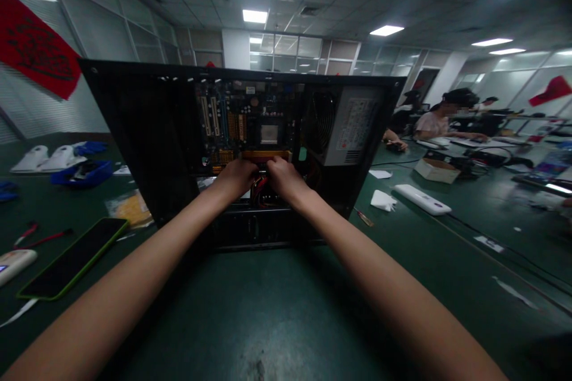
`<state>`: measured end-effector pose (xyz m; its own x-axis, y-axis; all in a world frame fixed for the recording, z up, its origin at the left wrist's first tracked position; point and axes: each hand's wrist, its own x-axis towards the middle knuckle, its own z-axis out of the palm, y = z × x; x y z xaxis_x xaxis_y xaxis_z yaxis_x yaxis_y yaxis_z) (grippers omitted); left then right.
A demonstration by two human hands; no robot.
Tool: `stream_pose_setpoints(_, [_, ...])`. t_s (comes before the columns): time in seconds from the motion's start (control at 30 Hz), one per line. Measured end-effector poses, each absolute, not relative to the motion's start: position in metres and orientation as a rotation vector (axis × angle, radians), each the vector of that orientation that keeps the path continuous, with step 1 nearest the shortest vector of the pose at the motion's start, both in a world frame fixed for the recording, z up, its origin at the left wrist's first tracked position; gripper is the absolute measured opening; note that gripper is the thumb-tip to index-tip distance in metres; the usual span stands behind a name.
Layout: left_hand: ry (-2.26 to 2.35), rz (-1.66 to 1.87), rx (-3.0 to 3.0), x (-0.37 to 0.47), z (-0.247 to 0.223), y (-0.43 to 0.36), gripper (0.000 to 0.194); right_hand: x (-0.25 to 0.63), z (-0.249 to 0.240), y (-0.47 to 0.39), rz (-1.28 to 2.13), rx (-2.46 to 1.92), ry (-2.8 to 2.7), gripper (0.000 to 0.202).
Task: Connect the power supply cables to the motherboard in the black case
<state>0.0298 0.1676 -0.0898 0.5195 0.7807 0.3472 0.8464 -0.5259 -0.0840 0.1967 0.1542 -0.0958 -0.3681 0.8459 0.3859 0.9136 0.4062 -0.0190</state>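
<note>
An opened black computer case [147, 131] stands on the green table. Inside it are a motherboard [250, 113] with a silver square chip [269, 134] and, at the right, a power supply [351, 125]. Both hands reach into the lower middle of the case, beside the yellow memory slots [268, 155] at the board's edge. My left hand [239, 177] has its fingers curled in, and what they hold is hidden. Close to it, my right hand [286, 177] is closed too, its fingertips out of sight. Red and black cables [258, 190] hang between the hands.
On the left lie a phone [75, 259], a blue tray [83, 174] and a plastic bag [129, 208]. Right of the case are a screwdriver [364, 217], a white power strip [422, 199] with its cable, and a cardboard box [437, 169]. A person [435, 122] sits further back.
</note>
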Motion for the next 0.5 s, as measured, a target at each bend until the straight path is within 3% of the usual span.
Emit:
stream_pose_setpoints(0.33, [-1.461,-0.536,-2.530,0.025,-0.094,0.159,0.027,0.197,-0.092,0.148,-0.348,-1.573,-2.312,0.030])
stream_pose_setpoints(0.5, [-1.491,-0.633,-2.590,0.022,-0.091,0.152,0.027,0.200,-0.095,0.143,-0.218,-1.565,-2.297,0.027])
